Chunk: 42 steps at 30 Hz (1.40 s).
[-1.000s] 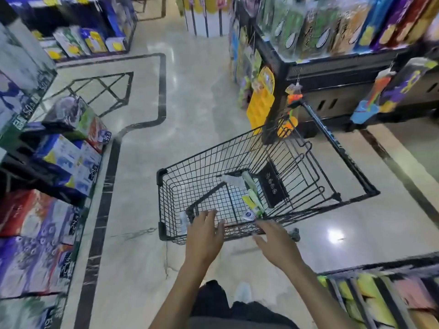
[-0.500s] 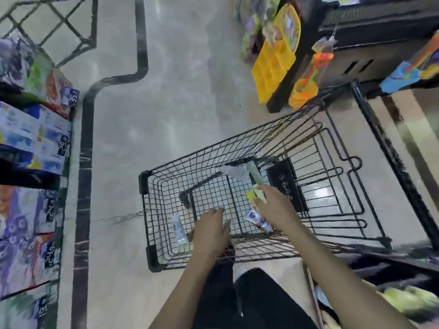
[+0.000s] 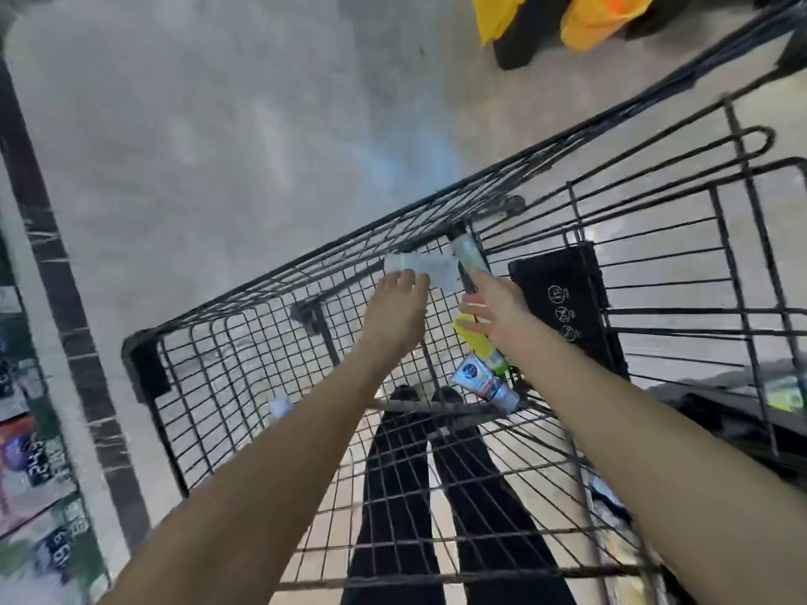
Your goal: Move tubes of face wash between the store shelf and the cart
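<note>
Both my arms reach down into the black wire cart (image 3: 144, 369). The fingertips of my left hand (image 3: 395, 318) touch the near edge of a white tube (image 3: 430, 268) lying at the far side of the basket. My right hand (image 3: 498, 318) hovers with its fingers spread over a yellow and green tube (image 3: 474, 340), its forefinger stretched to a pale green tube with a black cap (image 3: 467, 251). A blue and white tube (image 3: 480, 382) lies just below that hand. My left forearm partly hides another small pale tube (image 3: 279, 406).
The cart's black child-seat flap (image 3: 563, 294) stands to the right of my right hand. A shelf with boxed goods and price tags (image 3: 30, 465) runs along the left edge. Yellow and orange goods (image 3: 567, 15) hang beyond the cart. My dark trouser legs show through the mesh.
The view has tilted down and closer over the cart. My left hand moved forward from the near rim to the white tube. My right hand slid forward along the yellow tube.
</note>
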Tool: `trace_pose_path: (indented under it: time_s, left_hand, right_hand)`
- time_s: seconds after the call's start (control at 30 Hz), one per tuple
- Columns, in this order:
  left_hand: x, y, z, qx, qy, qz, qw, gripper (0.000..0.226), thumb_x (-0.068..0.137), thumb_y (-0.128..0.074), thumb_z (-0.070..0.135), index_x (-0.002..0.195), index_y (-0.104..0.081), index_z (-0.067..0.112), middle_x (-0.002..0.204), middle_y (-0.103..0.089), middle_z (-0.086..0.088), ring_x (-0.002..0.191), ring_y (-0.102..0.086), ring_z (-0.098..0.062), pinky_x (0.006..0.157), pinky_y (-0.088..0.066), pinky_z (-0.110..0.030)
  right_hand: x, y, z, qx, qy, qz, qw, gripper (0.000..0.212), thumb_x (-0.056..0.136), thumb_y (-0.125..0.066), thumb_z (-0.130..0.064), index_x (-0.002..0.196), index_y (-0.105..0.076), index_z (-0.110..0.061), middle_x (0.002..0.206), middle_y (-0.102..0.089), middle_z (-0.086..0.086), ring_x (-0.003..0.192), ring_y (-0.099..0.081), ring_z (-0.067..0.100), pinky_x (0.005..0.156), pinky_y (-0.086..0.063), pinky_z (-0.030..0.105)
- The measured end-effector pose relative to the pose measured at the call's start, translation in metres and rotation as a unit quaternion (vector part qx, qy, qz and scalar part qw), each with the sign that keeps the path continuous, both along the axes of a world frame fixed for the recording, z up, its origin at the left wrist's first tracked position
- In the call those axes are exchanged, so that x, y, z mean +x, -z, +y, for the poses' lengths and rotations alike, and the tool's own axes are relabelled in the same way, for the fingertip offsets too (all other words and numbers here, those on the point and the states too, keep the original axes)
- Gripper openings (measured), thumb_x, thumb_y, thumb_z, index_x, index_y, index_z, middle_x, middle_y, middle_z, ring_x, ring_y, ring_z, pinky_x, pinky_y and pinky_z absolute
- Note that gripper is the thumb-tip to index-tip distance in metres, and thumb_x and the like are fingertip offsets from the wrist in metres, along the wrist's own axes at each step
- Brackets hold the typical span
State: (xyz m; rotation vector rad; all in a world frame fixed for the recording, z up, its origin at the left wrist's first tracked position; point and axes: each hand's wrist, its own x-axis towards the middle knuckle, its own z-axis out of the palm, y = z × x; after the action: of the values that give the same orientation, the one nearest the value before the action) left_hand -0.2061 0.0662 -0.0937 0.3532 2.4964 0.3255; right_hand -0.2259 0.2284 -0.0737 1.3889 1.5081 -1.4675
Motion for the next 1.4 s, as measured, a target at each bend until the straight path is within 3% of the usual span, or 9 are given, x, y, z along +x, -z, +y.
trace_pose_path:
  time_s: [0.1,0.23,0.33,0.5,0.63,1.03,1.1,1.23,1.4]
  left_hand:
    - [-0.024,0.052,0.001,0.002,0.066,0.025,0.998,0.056,0.07,-0.074,-0.004,0.124,-0.059,-0.001,0.117,-0.063,-0.021,0.11,-0.059,-0.043,0.094,-0.05,-0.05]
    - [-0.047,0.094,0.0,-0.021,0.145,0.02,0.989,0.073,0.081,-0.069,-0.002,0.148,-0.041,0.001,0.146,-0.047,-0.02,0.139,-0.042,-0.042,0.117,-0.036,-0.05]
    - [-0.054,0.107,-0.003,-0.031,0.174,0.025,0.984,0.077,0.082,-0.069,-0.004,0.152,-0.036,-0.001,0.149,-0.044,-0.02,0.14,-0.04,-0.041,0.117,-0.036,-0.049]
    - [-0.054,0.117,-0.012,-0.042,0.227,0.058,0.971,0.082,0.08,-0.07,-0.003,0.153,-0.032,-0.002,0.148,-0.044,-0.024,0.135,-0.045,-0.043,0.114,-0.039,-0.051]
    - [-0.05,0.12,-0.018,-0.069,0.247,0.061,0.965,0.085,0.085,-0.065,-0.001,0.157,-0.021,-0.001,0.157,-0.036,-0.024,0.141,-0.039,-0.041,0.116,-0.037,-0.049]
    - [-0.01,0.066,-0.03,0.073,-0.069,-0.122,0.987,0.042,0.096,-0.06,0.009,0.138,-0.055,0.009,0.128,-0.061,-0.011,0.105,-0.06,-0.023,0.092,-0.055,-0.035]
    - [0.005,0.046,-0.038,0.127,-0.174,-0.191,0.958,0.031,0.094,-0.064,0.011,0.126,-0.063,0.011,0.118,-0.066,-0.006,0.094,-0.062,-0.019,0.081,-0.054,-0.028]
    - [0.036,0.001,-0.054,0.204,-0.365,-0.283,0.863,0.058,0.089,-0.077,0.017,0.143,-0.055,0.01,0.131,-0.063,-0.006,0.111,-0.063,-0.023,0.1,-0.053,-0.04]
    - [0.071,-0.083,-0.062,0.349,-0.512,-0.369,0.693,0.053,0.094,-0.064,0.007,0.144,-0.047,0.005,0.127,-0.063,-0.022,0.099,-0.069,-0.035,0.07,-0.061,-0.038]
  right_hand:
    - [-0.016,0.05,0.001,-0.058,0.102,-0.024,0.993,0.055,0.091,-0.07,-0.055,0.128,-0.058,-0.015,0.114,-0.065,0.015,0.102,-0.069,0.029,0.062,-0.063,0.038]
    - [-0.03,0.096,0.0,-0.101,0.22,-0.036,0.97,0.07,0.095,-0.062,-0.059,0.138,-0.052,-0.004,0.114,-0.062,0.014,0.097,-0.065,0.026,0.076,-0.06,0.037]
    - [-0.04,0.112,-0.002,-0.138,0.295,-0.043,0.945,0.069,0.096,-0.057,-0.062,0.125,-0.049,0.0,0.108,-0.058,0.015,0.093,-0.062,0.026,0.094,-0.058,0.037]
    - [-0.047,0.123,-0.011,-0.161,0.393,-0.043,0.904,0.068,0.093,-0.059,-0.065,0.109,-0.054,0.0,0.111,-0.061,0.011,0.09,-0.063,0.022,0.074,-0.058,0.027]
    - [-0.043,0.133,-0.015,-0.152,0.43,-0.011,0.89,0.06,0.093,-0.066,-0.056,0.119,-0.056,-0.002,0.11,-0.064,0.009,0.087,-0.066,0.018,0.084,-0.058,0.026]
    - [0.008,0.065,-0.022,-0.183,0.453,0.023,0.872,0.015,0.093,-0.057,0.008,0.106,-0.056,0.001,0.115,-0.064,0.023,0.109,-0.066,0.038,0.104,-0.053,0.047]
    - [0.021,0.048,-0.02,-0.182,0.416,0.024,0.89,0.02,0.089,-0.054,0.012,0.103,-0.055,-0.001,0.11,-0.063,0.02,0.102,-0.066,0.035,0.103,-0.053,0.047]
    - [0.042,0.002,-0.009,-0.205,0.328,0.034,0.922,0.016,0.09,-0.055,0.006,0.1,-0.057,-0.006,0.107,-0.062,0.016,0.105,-0.063,0.032,0.105,-0.05,0.054]
    - [0.066,-0.078,0.004,-0.225,0.266,0.062,0.935,0.011,0.093,-0.059,-0.001,0.103,-0.061,-0.007,0.114,-0.061,0.015,0.11,-0.06,0.032,0.1,-0.053,0.049]
